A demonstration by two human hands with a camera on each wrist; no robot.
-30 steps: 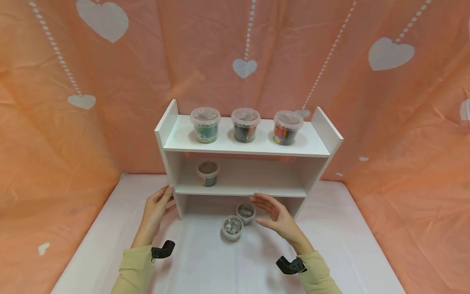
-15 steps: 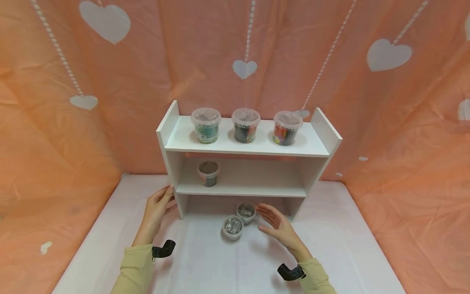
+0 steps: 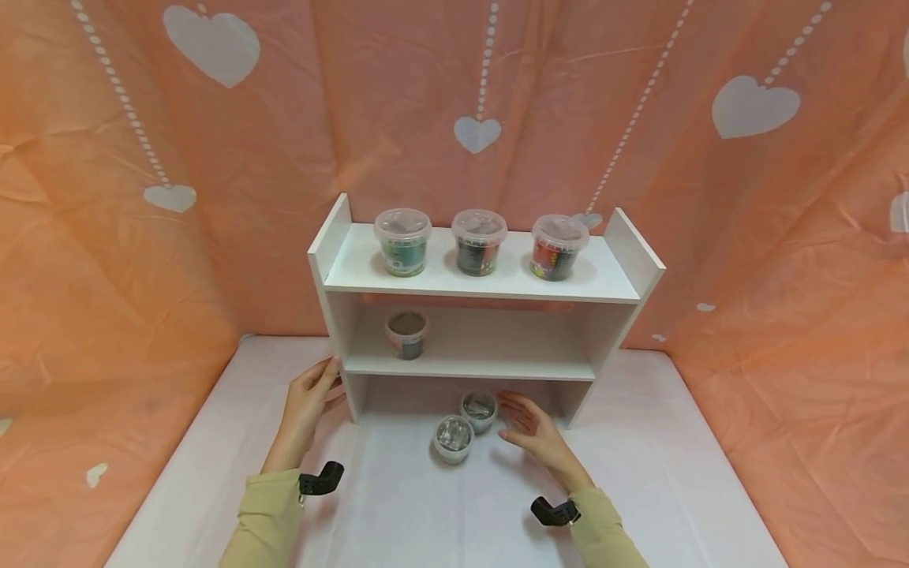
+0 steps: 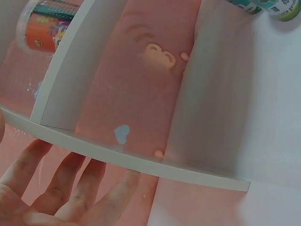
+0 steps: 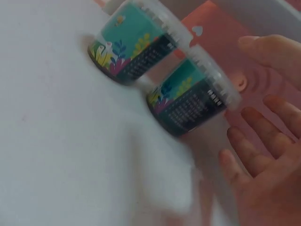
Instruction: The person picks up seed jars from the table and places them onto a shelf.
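My left hand [image 3: 305, 402] rests on the outer left side of the white shelf unit [image 3: 469, 375]. In the left wrist view its fingers [image 4: 84, 183] reach up to the side panel. My right hand [image 3: 537, 439] is held just right of two lidded tubs, with fingers extended and nothing between them. Of these, the rear tub [image 3: 479, 410] is nearest, and the front tub [image 3: 453, 439] stands close to it on the white surface. The right wrist view shows their teal-and-dark printed sides and fingers [image 5: 258, 150] spread apart from the nearer tub [image 5: 188, 96].
On the top shelf stand a green tub [image 3: 403, 242], a dark tub [image 3: 479, 242] and a red-and-dark tub [image 3: 559, 247]. One more tub [image 3: 407, 335] sits at the left of the middle shelf. An orange curtain [image 3: 454, 87] with hearts surrounds the white-covered table [image 3: 398, 513].
My right hand has come down from the middle shelf's front edge to beside the rear tub. The left hand stays at the side panel, and the tubs have not moved.
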